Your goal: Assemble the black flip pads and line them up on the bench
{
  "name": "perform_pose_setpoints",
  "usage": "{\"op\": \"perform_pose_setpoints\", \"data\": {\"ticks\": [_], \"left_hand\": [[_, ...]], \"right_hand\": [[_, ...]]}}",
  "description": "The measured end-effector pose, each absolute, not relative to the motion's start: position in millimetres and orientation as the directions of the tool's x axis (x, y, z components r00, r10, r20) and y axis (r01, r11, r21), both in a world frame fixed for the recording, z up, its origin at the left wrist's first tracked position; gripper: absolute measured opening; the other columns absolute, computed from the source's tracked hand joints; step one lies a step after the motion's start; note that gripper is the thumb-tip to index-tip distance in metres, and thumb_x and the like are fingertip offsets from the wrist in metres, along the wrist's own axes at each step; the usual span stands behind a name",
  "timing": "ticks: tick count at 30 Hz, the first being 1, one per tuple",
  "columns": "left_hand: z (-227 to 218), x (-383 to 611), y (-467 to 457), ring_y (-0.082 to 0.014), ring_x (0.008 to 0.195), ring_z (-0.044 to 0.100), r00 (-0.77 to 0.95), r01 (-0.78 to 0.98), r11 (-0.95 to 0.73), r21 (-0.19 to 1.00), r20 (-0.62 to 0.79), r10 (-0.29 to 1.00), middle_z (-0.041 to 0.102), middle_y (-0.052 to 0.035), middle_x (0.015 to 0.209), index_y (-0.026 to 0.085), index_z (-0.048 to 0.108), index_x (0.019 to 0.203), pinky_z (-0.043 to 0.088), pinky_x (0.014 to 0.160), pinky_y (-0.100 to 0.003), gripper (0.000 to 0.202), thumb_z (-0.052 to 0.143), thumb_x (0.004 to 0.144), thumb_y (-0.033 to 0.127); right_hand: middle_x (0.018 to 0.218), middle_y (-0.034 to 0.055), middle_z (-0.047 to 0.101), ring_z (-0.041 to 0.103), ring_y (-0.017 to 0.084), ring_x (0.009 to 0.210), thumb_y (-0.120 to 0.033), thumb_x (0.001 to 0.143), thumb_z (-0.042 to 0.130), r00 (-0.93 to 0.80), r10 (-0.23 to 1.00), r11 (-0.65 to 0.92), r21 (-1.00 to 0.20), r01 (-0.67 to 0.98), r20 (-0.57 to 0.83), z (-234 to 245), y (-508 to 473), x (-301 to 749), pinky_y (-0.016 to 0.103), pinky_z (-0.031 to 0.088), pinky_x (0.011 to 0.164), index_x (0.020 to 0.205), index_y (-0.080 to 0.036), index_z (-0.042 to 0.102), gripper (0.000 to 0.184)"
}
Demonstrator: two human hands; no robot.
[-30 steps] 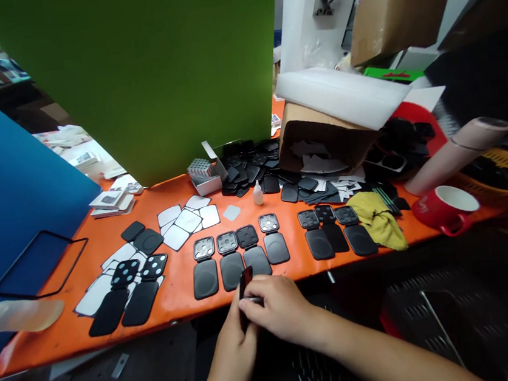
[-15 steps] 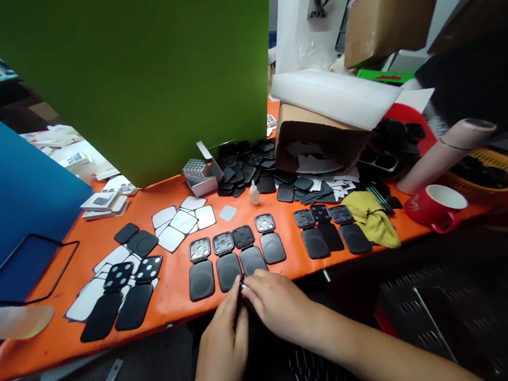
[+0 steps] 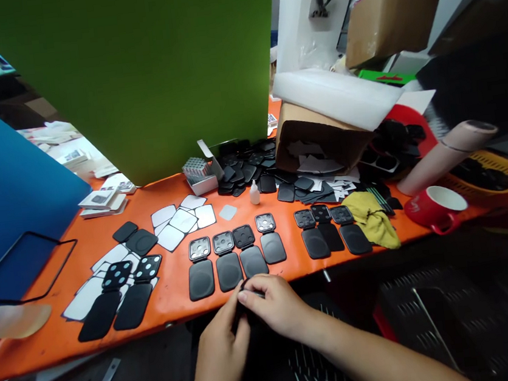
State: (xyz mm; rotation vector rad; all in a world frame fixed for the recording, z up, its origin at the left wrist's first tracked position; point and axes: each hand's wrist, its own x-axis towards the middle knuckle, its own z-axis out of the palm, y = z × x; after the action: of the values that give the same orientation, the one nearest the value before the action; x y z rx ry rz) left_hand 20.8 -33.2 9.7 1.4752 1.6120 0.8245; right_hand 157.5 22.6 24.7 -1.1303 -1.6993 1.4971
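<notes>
At the table's front edge, my left hand [image 3: 220, 341] and my right hand [image 3: 279, 307] meet, fingers closed on a small black piece [image 3: 245, 284]. Most of it is hidden by the fingers, so its exact kind does not show. Just beyond lie several opened black hinged folding pads [image 3: 229, 271], side by side, each with a small dotted square half and a larger smooth half. Another group of folding pads [image 3: 316, 243] lies to the right. Two more pads [image 3: 134, 305], with pale dots, rest partly on white cards [image 3: 83, 298] at the left.
On the orange table [image 3: 176, 312] stand a small white bottle [image 3: 254, 193], an open box of small cylinders [image 3: 202, 184] and a cardboard box [image 3: 289, 116]. Black parts [image 3: 251, 163] are heaped behind. A yellow cloth [image 3: 372, 220], red mug [image 3: 437, 206] and pink tumbler [image 3: 447, 153] are at right.
My right fingers have shifted and curled, with the thumb now over the black piece, and the piece has turned slightly. My left hand stays nearly in place. The pads on the table lie unchanged.
</notes>
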Motion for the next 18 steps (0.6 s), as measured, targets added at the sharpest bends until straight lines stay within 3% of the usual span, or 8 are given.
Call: {"op": "perform_pose_setpoints", "data": {"ticks": [2,4,7,9,13,16,18], "left_hand": [[8,24,-27,-0.0237,0.104,0.055,-0.103,0.167,0.268,0.949,-0.254,0.962,0.059,-0.0083,0.114,0.018,0.052,0.114,0.044,0.088,-0.034,0.043,0.056,0.072,0.025],[8,26,-21,-0.0248,0.098,0.058,-0.161,-0.119,0.364,0.924,-0.380,0.911,0.062,-0.0094,0.108,0.016,0.051,0.114,0.047,0.082,-0.035,0.048,0.061,0.068,0.028],[12,24,-17,-0.0248,0.095,0.060,-0.190,-0.259,0.395,0.881,-0.448,0.874,0.063,-0.0091,0.106,0.017,0.052,0.114,0.048,0.081,-0.036,0.049,0.063,0.069,0.035],[15,20,-18,-0.0248,0.097,0.059,-0.174,-0.152,0.382,0.911,-0.406,0.897,0.064,-0.0091,0.104,0.016,0.057,0.108,0.046,0.084,-0.036,0.042,0.062,0.071,0.036],[18,14,-28,-0.0210,0.103,0.055,-0.139,0.344,0.184,0.921,-0.144,0.980,0.062,-0.0047,0.109,0.023,0.060,0.107,0.042,0.091,-0.033,0.031,0.054,0.079,0.033],[19,10,-35,-0.0172,0.105,0.054,0.018,0.633,-0.094,0.769,0.107,0.994,0.059,-0.0019,0.115,0.027,0.054,0.115,0.042,0.091,-0.029,0.034,0.049,0.081,0.024],[21,7,-37,-0.0162,0.104,0.054,0.131,0.732,-0.235,0.640,0.206,0.970,0.058,-0.0024,0.116,0.025,0.050,0.120,0.043,0.090,-0.027,0.040,0.047,0.081,0.018]], "right_hand": [[0.060,-0.0025,0.049,0.044,0.009,0.055,-0.040,0.083,0.045,-0.514,0.846,-0.140,-0.989,0.046,-0.144,23,25,157,0.020,0.034,0.053,0.075,-0.016,0.057,0.028],[0.052,-0.0053,0.041,0.035,0.007,0.045,-0.043,0.085,0.038,-0.530,0.818,-0.290,-0.956,-0.049,-0.222,20,28,158,0.019,0.029,0.045,0.079,-0.016,0.055,0.033],[0.053,-0.0058,0.037,0.031,0.006,0.044,-0.041,0.087,0.036,-0.502,0.814,-0.348,-0.938,-0.017,-0.293,19,29,161,0.019,0.026,0.044,0.078,-0.016,0.053,0.031],[0.059,-0.0036,0.043,0.038,0.008,0.052,-0.038,0.085,0.041,-0.502,0.822,-0.262,-0.961,0.085,-0.268,22,27,162,0.019,0.029,0.049,0.075,-0.016,0.053,0.027],[0.065,-0.0017,0.049,0.042,0.010,0.061,-0.034,0.085,0.041,-0.497,0.842,-0.081,-0.960,0.268,-0.210,29,23,163,0.021,0.030,0.054,0.068,-0.017,0.049,0.026],[0.068,-0.0015,0.049,0.042,0.010,0.063,-0.032,0.086,0.039,-0.531,0.824,-0.077,-0.967,0.243,-0.199,32,23,163,0.022,0.031,0.056,0.068,-0.017,0.048,0.024],[0.065,-0.0025,0.046,0.040,0.009,0.061,-0.033,0.085,0.040,-0.569,0.786,-0.176,-0.970,0.168,-0.241,32,22,163,0.021,0.030,0.055,0.069,-0.017,0.047,0.024]]}}
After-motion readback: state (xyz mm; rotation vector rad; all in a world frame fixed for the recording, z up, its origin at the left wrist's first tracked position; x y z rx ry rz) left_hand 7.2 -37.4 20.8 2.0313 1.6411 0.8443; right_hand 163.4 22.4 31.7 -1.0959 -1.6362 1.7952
